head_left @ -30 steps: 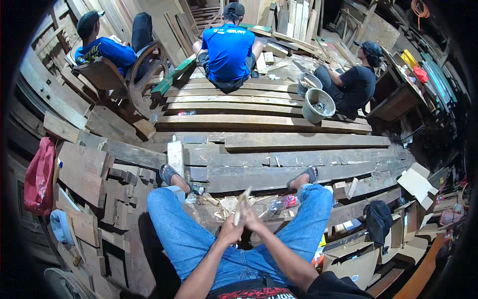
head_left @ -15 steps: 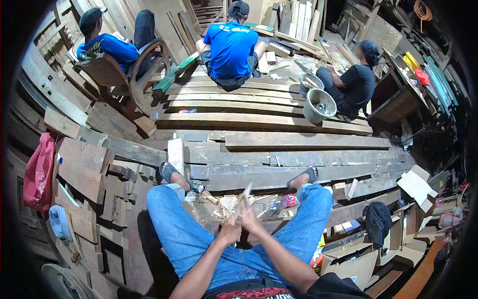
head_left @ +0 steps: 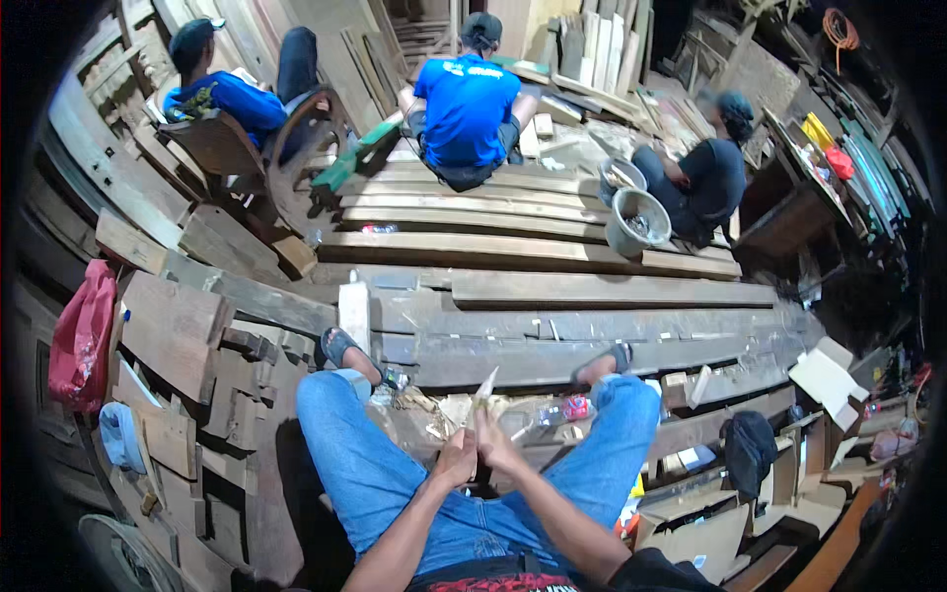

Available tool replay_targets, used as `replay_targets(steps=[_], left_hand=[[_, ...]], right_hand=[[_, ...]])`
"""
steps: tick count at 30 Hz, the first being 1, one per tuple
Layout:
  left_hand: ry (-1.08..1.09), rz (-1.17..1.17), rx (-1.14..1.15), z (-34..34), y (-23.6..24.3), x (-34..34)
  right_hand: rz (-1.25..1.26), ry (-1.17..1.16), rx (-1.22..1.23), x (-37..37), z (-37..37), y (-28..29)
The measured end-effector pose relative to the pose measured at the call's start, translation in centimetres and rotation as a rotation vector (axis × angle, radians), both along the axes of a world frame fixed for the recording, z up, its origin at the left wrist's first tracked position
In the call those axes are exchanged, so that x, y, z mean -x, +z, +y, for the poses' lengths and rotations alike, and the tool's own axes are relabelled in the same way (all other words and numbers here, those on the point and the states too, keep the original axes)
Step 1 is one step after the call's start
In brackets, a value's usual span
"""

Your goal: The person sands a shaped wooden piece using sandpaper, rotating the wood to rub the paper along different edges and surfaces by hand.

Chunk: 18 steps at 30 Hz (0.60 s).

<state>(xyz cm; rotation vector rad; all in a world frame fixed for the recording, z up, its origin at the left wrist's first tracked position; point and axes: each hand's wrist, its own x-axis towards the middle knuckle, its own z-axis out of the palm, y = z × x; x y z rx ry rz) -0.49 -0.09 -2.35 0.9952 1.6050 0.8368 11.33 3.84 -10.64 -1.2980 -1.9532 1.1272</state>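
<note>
Between my knees, my left hand (head_left: 457, 456) is closed round the lower part of a pale, pointed piece of what looks like wood (head_left: 487, 385). My right hand (head_left: 496, 446) is closed against the same piece, just right of the left; whether it also holds something small is hidden. The piece tilts up and away from me. Beyond it, pale scraps (head_left: 439, 414) and a plastic bottle with a red label (head_left: 575, 407) lie among the boards between my sandalled feet.
Three co-workers (head_left: 464, 109) sit ahead, one in a wooden chair (head_left: 212, 148). Two buckets (head_left: 636, 235) stand by stacked beams (head_left: 493, 247). Loose boards (head_left: 168, 326), a red bag (head_left: 79, 335), cardboard boxes (head_left: 691, 543) and a black cloth (head_left: 748, 454) surround me; a table (head_left: 779, 207) stands right.
The view has tilted and shifted slightly. My hands stay together on the pale piece, with small shifts of my right hand along it. The co-workers remain seated.
</note>
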Motion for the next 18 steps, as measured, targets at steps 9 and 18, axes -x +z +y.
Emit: replay_targets(steps=[9,18], left_hand=[[-0.175,0.159,0.049,-0.6,-0.7,0.6],[-0.232,0.094,-0.011,-1.2,-4.8,1.7]], right_hand=[[-0.171,-0.084,0.488,0.2,2.2,1.8],[0.184,-0.295,0.428,1.1,2.6,0.8]])
